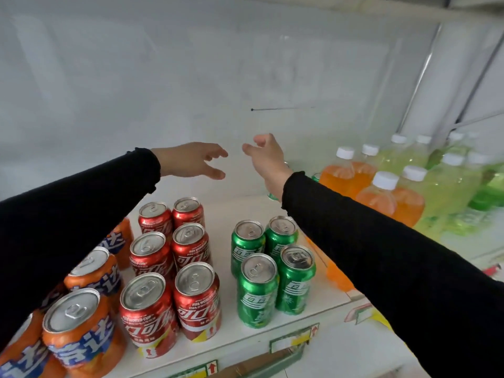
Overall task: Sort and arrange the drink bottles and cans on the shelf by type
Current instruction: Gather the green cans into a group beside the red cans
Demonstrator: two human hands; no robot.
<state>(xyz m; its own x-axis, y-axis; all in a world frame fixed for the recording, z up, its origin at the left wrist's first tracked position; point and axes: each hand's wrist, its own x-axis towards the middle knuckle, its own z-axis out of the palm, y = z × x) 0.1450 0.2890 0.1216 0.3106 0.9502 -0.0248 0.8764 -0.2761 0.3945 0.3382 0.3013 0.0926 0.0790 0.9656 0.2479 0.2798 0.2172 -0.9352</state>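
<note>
Taking the red cans (174,264) as landmark: left of them stand the orange cans (79,317), so each type keeps its own block. Behind them my left hand (191,160) hovers, fingers spread, holding nothing. To their right, my right hand (266,156) also holds nothing, above the green cans (268,268). Farther right stand the bottles (403,184), on the same shelf (245,341).

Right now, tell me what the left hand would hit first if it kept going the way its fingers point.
The left hand points rightward at the right hand, which likely comes first, if both sit at similar depth. No can or bottle lies between them.
</note>
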